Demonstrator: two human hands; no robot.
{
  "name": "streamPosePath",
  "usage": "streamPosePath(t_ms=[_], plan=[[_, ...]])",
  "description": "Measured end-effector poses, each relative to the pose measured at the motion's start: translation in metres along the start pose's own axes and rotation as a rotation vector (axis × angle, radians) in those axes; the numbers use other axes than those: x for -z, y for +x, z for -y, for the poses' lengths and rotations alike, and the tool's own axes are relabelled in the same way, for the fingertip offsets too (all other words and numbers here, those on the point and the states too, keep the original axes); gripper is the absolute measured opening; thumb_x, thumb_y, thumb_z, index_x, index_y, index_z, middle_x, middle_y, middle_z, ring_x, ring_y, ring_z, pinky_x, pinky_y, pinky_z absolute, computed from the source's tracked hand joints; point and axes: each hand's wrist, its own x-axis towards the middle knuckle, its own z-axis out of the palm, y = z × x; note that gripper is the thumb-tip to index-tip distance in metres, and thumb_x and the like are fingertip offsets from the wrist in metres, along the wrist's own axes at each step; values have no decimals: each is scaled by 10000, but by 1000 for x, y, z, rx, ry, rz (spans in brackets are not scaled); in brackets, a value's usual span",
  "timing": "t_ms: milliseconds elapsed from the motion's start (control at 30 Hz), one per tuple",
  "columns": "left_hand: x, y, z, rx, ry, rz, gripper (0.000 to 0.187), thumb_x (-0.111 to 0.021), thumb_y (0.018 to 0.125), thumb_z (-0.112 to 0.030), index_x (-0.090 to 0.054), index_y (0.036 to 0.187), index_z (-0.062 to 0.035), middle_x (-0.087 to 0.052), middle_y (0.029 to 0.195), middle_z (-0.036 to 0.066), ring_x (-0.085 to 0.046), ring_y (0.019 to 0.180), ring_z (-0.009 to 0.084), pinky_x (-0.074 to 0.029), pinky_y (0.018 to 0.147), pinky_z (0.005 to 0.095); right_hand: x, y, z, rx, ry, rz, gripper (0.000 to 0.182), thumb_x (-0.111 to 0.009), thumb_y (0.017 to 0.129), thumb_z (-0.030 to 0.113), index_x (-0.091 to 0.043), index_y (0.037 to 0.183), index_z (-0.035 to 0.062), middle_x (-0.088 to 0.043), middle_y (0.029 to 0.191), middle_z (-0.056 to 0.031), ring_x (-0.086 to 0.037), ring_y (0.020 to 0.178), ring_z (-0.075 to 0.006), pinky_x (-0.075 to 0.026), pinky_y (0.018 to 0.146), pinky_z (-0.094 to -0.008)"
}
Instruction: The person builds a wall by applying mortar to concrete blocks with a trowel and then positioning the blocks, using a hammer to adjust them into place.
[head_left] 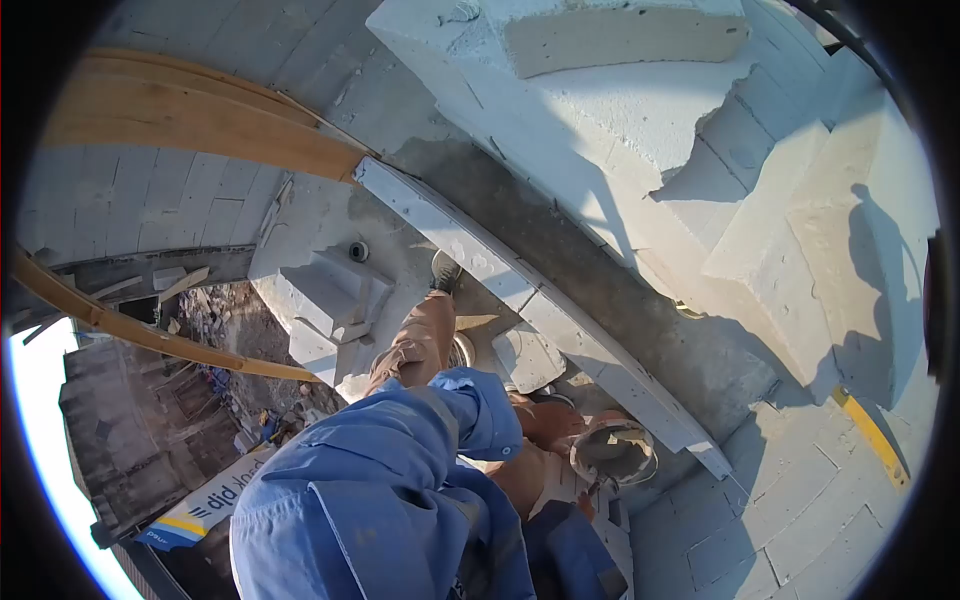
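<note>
The cuff of a blue sleeve (490,415) reaches toward a grey, mortar-stained bucket (612,450). Beyond that cuff, my left hand (545,423) seems to show as a reddish-brown shape close to the bucket's rim; its fingers cannot be made out. Lower down, beside a dark blue sleeve (575,550), a small part of my right hand (587,507) appears to show below the bucket, mostly hidden. Whether either hand holds anything is unclear. A broken pale slab (528,357) lies left of the bucket, and a long row of pale blocks (560,325) runs diagonally past both.
Large pale blocks (640,110) stand at the upper right, near a yellow level-like bar (872,437). Stacked blocks (335,290) sit left of my shoe (446,272). Wooden beams (200,115) cross the left side, above a drop to rubble (235,330) and a printed banner (215,495).
</note>
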Motion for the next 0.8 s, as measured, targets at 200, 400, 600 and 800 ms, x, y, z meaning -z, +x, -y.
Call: streamPosePath(t_ms=[200, 400, 600, 800], plan=[[122, -207, 169, 872, -164, -654, 617, -599, 872, -473, -520, 1343, -81, -597, 1276, 182, -589, 1148, 352, -478, 957, 448, -80, -82, 45, 345, -554, 146, 354, -541, 947, 333, -545, 787, 18, -521, 594, -90, -507, 463, -197, -385, 436, -366], [239, -350, 317, 1344, -573, -1464, 623, -631, 899, -430, -506, 1331, 1, -646, 1177, 216, -645, 1036, 352, -511, 859, 407, -246, -216, 145, 366, -965, 341, 378, -553, 944, 343, -591, 859, -23, -586, 653, -144, -586, 575, -258, -447, 545, -405], [281, -375, 355, 1097, -1159, -1625, 726, -640, 913, -472, -419, 1419, 0, -618, 1190, 161, -617, 1065, 240, -521, 841, 375, -396, -290, 225, 349, -1059, 334, 415, -536, 958, 370, -614, 983, -37, -643, 808, -239, -636, 793, -373, -473, 726, -455], [292, -359, 352, 1076, -1290, -1725, 410, -669, 909, -389, -623, 1029, -1, -645, 856, 43, -604, 784, 125, -507, 670, 272, -475, -304, 258, 469, -1152, 245, 389, -448, 981, 346, -582, 1036, -14, -646, 935, -298, -600, 923, -497, -454, 794, -534]])
